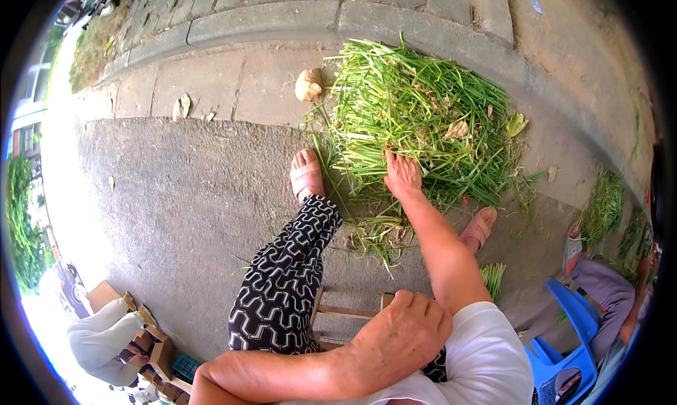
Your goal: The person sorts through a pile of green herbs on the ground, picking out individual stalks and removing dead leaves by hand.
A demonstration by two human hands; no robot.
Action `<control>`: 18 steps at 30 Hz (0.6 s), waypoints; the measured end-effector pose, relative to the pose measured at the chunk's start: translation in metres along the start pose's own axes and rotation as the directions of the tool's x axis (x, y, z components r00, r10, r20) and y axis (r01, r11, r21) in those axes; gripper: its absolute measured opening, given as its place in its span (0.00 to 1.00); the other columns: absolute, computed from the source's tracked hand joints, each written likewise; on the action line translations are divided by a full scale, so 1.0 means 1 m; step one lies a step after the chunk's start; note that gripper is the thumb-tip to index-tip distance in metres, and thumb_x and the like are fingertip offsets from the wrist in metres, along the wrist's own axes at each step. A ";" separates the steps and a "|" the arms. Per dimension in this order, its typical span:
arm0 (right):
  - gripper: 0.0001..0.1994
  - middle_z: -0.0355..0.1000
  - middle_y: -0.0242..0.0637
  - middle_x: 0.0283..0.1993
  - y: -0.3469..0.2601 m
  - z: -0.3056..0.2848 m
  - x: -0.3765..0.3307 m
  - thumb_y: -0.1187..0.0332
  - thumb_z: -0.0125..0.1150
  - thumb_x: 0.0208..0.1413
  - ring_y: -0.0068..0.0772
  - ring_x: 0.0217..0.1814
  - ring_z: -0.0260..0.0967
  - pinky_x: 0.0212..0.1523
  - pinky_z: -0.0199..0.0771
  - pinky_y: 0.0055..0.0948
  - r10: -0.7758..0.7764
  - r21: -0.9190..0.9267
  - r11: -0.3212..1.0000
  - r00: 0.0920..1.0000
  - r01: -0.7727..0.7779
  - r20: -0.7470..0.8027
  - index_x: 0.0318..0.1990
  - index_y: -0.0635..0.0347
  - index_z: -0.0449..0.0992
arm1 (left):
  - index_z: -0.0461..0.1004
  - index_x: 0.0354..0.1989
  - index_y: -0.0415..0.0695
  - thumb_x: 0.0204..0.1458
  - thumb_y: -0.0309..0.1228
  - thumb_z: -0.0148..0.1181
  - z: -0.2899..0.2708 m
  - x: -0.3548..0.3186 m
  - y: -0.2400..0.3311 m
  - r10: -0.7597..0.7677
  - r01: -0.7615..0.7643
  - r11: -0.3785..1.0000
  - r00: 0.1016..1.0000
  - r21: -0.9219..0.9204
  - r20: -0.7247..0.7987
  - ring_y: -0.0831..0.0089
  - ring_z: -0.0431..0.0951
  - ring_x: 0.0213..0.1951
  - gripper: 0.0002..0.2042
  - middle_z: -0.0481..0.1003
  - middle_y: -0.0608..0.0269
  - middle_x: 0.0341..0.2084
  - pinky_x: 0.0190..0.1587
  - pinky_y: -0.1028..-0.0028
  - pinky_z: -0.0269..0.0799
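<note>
**Right hand at the near edge of the green pile, left hand well short of it**

The pile of long green stalks (430, 116) lies at twelve o'clock from the left hand (412, 327), and spreads from about ten to three o'clock around the right hand (403, 173). The right hand is clearly the nearer: its fingers touch the pile's near edge, forefinger toward eleven o'clock; I cannot tell whether they pinch any stalks. The left hand is loosely curled, back upward, beside the right upper arm; nothing shows in it, though its palm is hidden. The two hands are well apart.

Most stalks run roughly from ten to four o'clock, across the right forearm's line. Loose stalks (384, 239) lie at seven o'clock from the right hand, a light-brown lump (309, 85) at ten.
</note>
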State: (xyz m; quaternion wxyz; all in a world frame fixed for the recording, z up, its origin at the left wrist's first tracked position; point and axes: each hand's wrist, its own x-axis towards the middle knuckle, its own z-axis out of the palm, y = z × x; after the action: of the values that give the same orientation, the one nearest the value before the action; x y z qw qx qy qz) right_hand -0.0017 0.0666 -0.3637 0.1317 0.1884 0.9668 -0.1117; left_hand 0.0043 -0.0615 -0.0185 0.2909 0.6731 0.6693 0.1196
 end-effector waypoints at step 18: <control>0.28 0.73 0.47 0.31 0.026 -0.123 -0.016 0.59 0.53 0.43 0.46 0.32 0.70 0.40 0.69 0.39 -0.119 0.116 0.989 0.961 0.093 0.249 0.56 0.54 0.61 | 0.67 0.27 0.43 0.38 0.29 0.53 -0.002 0.002 0.004 0.014 -0.014 1.000 0.998 0.015 -0.056 0.73 0.69 0.26 0.06 0.67 0.67 0.20 0.29 0.76 0.61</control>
State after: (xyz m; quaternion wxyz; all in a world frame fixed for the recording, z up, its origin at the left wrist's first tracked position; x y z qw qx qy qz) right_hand -0.0031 0.1173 -0.2478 0.2387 0.1271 0.9434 -0.1920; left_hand 0.0067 -0.0586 -0.0151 0.2663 0.6763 0.6733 0.1354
